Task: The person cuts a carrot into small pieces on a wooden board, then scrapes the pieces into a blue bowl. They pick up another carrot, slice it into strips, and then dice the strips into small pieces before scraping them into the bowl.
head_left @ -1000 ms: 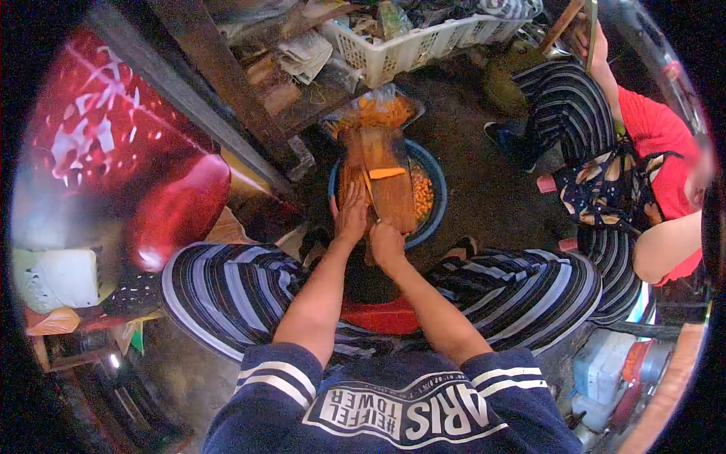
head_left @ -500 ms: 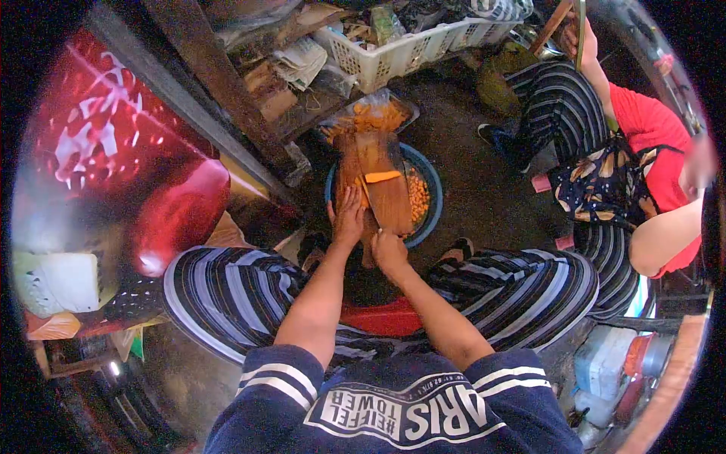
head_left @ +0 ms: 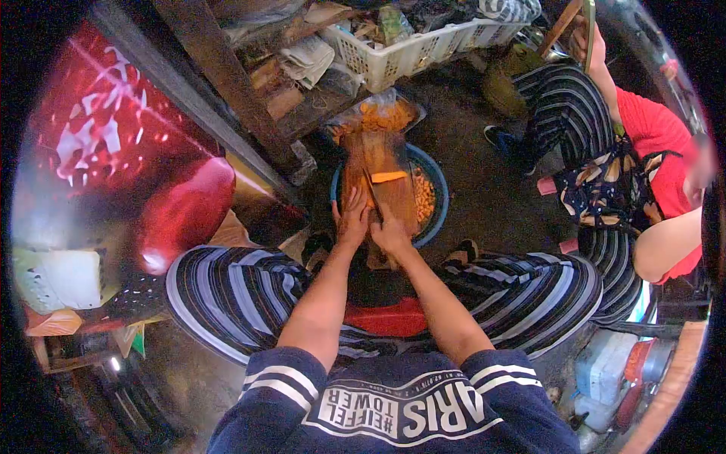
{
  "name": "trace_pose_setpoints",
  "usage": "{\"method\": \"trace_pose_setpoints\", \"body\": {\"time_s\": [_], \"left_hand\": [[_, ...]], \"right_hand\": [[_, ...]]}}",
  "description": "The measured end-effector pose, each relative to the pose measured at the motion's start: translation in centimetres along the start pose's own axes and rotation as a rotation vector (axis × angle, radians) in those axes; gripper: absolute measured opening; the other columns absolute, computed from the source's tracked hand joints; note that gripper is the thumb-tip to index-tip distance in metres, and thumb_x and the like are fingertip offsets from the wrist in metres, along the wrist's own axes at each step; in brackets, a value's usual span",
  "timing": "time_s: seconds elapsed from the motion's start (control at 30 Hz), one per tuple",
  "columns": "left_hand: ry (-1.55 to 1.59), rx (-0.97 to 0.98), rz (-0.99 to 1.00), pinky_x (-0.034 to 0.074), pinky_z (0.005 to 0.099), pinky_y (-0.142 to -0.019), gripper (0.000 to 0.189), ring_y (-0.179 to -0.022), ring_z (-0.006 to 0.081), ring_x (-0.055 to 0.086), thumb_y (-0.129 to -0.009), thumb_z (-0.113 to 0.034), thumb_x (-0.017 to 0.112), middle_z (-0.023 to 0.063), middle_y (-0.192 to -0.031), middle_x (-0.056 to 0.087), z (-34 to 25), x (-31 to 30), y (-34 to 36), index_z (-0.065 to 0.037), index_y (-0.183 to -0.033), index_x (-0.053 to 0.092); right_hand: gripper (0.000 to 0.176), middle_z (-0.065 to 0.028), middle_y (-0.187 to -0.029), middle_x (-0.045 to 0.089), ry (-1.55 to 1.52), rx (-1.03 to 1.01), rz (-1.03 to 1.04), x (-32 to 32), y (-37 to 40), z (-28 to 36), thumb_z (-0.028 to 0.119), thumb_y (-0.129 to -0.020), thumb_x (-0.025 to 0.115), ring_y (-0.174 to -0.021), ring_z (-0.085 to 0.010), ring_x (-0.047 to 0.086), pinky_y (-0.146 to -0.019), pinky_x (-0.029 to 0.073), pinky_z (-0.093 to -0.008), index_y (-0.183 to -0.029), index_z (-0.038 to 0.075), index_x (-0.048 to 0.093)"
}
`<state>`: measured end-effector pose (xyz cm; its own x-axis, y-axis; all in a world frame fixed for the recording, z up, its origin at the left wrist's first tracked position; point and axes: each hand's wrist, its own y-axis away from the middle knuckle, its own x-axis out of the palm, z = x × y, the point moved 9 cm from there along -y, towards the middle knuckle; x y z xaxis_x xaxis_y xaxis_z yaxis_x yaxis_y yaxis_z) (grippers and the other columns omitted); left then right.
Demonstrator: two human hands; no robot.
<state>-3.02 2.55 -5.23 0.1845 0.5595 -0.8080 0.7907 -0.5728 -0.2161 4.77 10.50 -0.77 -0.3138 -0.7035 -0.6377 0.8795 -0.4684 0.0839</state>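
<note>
A wooden cutting board (head_left: pixel 394 206) lies across a blue basin (head_left: pixel 445 209). My right hand (head_left: pixel 390 231) is closed around the handle of a knife (head_left: pixel 370 184), whose narrow blade points away from me over the board. Just left of the blade, my left hand (head_left: pixel 352 218) presses its fingers on the board, against a small orange carrot piece partly hidden by them. A longer orange carrot strip (head_left: pixel 389 177) rests right of the knife. Small diced carrots (head_left: pixel 425 198) show in the basin, beside the board's right edge.
Beyond the board lies clear plastic with orange pieces (head_left: pixel 383 116). A white perforated crate (head_left: pixel 393 64) full of items stands behind it. At right sits a person in a red top (head_left: pixel 650 117). Red printed material (head_left: pixel 185 208) rises at left, near a wooden beam (head_left: pixel 219 72).
My right hand has moved forward along the board with the knife, closer to my left hand. The blade now stands nearer my left fingers. The carrot strip stays in place on the board.
</note>
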Motion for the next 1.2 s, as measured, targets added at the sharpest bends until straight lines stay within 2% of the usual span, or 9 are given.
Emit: {"method": "trace_pose_setpoints", "body": {"time_s": [0.23,0.3,0.63,0.8,0.93,1.0,1.03,1.1,1.2], "left_hand": [[0.053,0.005,-0.034,0.001,0.0486,-0.105,0.04,-0.13,0.0125,0.026,-0.083,-0.011,0.051,0.0011,-0.138,0.036,0.1,-0.1,-0.1,-0.012,-0.123,0.049],[0.036,-0.01,-0.021,0.001,0.0485,-0.105,0.043,-0.13,0.012,0.026,-0.082,-0.01,0.052,0.0006,-0.138,0.035,0.5,0.1,0.0,-0.013,-0.125,0.047],[-0.023,-0.007,0.008,0.002,0.0489,-0.105,0.05,-0.131,0.0139,0.024,-0.079,-0.006,0.047,0.0027,-0.139,0.033,1.1,1.0,0.0,-0.012,-0.128,0.043],[0.007,-0.018,-0.003,0.002,0.0499,-0.105,0.049,-0.131,0.0153,0.024,-0.077,-0.004,0.047,0.0038,-0.139,0.034,0.6,0.4,0.0,-0.01,-0.126,0.044],[0.013,-0.018,0.011,0.002,0.0508,-0.104,0.049,-0.131,0.0155,0.025,-0.077,-0.004,0.047,0.0043,-0.137,0.036,0.6,0.5,-0.1,-0.01,-0.126,0.044],[0.02,-0.027,0.021,0.002,0.051,-0.104,0.049,-0.131,0.0156,0.025,-0.077,-0.004,0.047,0.0042,-0.137,0.037,0.8,0.7,0.0,-0.01,-0.126,0.044],[0.012,-0.003,0.012,0.003,0.0508,-0.104,0.049,-0.131,0.0156,0.025,-0.077,-0.004,0.047,0.004,-0.137,0.037,0.7,0.6,0.0,-0.009,-0.126,0.045],[0.006,0.022,0.002,0.003,0.0507,-0.104,0.049,-0.131,0.0155,0.025,-0.077,-0.004,0.047,0.0039,-0.137,0.036,0.5,0.5,0.0,-0.009,-0.126,0.045],[-0.023,-0.003,0.032,0.003,0.0502,-0.104,0.047,-0.131,0.0152,0.025,-0.078,-0.005,0.046,0.0035,-0.137,0.037,0.7,0.7,0.0,-0.009,-0.125,0.046]], "right_hand": [[0.044,-0.0295,-0.097,0.055,-0.197,0.181,0.089,0.5,-1.3,-1.4,0.02,-0.077,0.047,-0.09,-0.0438,0.054,-0.08,0.042,-0.0474,-0.117,0.001,0.045],[0.041,-0.0297,-0.092,0.056,-0.105,0.021,-0.121,-1.5,-0.9,0.3,0.018,-0.078,0.049,-0.084,-0.0451,0.054,-0.074,0.043,-0.0482,-0.113,-0.002,0.045],[0.037,-0.0308,-0.083,0.056,0.002,-0.114,-0.093,-1.3,1.7,2.3,0.012,-0.079,0.05,-0.081,-0.0485,0.053,-0.07,0.042,-0.0525,-0.113,0.0,0.041],[0.032,-0.0308,-0.077,0.057,0.18,0.091,0.033,-1.1,2.1,2.1,0.019,-0.086,0.044,-0.076,-0.0475,0.056,-0.069,0.044,-0.0529,-0.111,0.0,0.044],[0.034,-0.0304,-0.075,0.058,0.183,0.092,-0.055,-0.8,1.4,1.6,0.022,-0.087,0.042,-0.075,-0.0461,0.057,-0.069,0.046,-0.0515,-0.108,-0.003,0.047],[0.033,-0.0301,-0.075,0.058,0.363,-0.001,0.068,0.4,1.1,2.1,0.022,-0.086,0.043,-0.075,-0.045,0.058,-0.07,0.046,-0.0511,-0.094,-0.007,0.056],[0.033,-0.0301,-0.075,0.058,0.362,0.002,0.071,0.4,1.2,2.2,0.022,-0.086,0.043,-0.075,-0.045,0.058,-0.07,0.046,-0.0511,-0.094,-0.007,0.056],[0.037,-0.0299,-0.075,0.059,0.338,0.005,-0.036,-0.5,1.2,2.6,0.023,-0.086,0.042,-0.075,-0.0443,0.059,-0.069,0.047,-0.05,-0.079,-0.007,0.062],[0.037,-0.0298,-0.076,0.059,0.289,0.125,0.026,0.0,0.6,1.5,0.023,-0.086,0.042,-0.076,-0.043,0.06,-0.067,0.049,-0.0487,-0.076,-0.006,0.063]]}}
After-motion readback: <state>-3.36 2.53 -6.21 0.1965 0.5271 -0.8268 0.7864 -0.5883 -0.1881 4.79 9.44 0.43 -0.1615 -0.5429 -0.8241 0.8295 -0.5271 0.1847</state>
